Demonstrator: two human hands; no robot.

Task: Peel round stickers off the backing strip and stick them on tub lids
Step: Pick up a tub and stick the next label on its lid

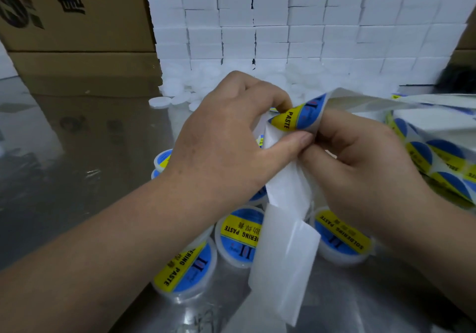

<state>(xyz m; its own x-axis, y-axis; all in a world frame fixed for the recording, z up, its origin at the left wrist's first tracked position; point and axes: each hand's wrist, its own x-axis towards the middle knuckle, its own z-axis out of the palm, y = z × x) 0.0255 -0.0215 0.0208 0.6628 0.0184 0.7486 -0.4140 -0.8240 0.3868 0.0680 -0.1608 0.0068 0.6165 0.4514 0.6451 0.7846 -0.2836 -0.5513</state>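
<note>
The left hand (pixel 226 137) pinches the edge of a round sticker (pixel 296 116) at the bend of the backing strip (pixel 286 229), and the right hand (pixel 365 162) has its fingers curled tight round the strip just beside it. With a crooked pull, I'd expect the sticker to curl onto itself or crease before it reaches a lid.

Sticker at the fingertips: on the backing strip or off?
Partly off: the sticker lifts clear of the backing strip at its yellow edge, by the left hand; its blue end lies on it.
</note>
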